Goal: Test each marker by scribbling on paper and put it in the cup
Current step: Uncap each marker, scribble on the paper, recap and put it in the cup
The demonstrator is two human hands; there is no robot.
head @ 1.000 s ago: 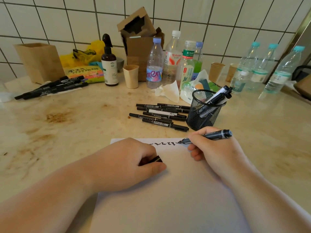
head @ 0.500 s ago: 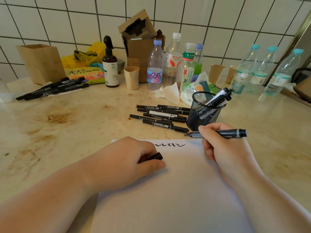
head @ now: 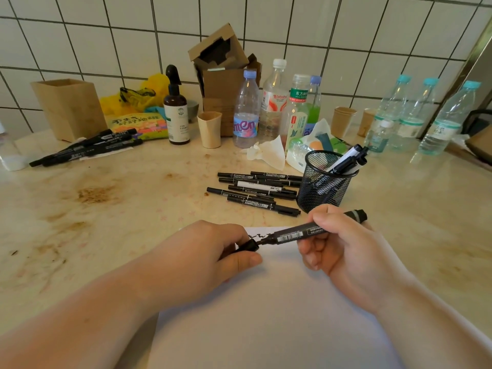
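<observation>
Our left thumb and curled fingers pinch the black cap (head: 249, 246), and its open mouth meets the nib end of the marker (head: 306, 231), so cap and marker touch tip to mouth just above the paper (head: 266, 315). The left hand (head: 210, 259) lies knuckles up over the sheet's upper left part, its forearm running back toward the lower left corner. Our right fingers wrap the marker's barrel past the barcode label, thumb on top, with the grey-banded rear end sticking out beyond the knuckles toward the mesh cup (head: 326, 182). The right hand (head: 346, 251) hovers over the sheet's upper right, wrist trailing to the lower right. Half a second ago the marker was held level and apart from the left hand, nib pointing left in open air; now it is tilted, nib down, into the cap, and the left hand has lifted the cap up to meet it. The scribbled line (head: 259, 235) near the paper's top edge is partly hidden behind the marker. Untested markers (head: 253, 191) lie in a loose row just left of the cup, which holds a few markers already.
</observation>
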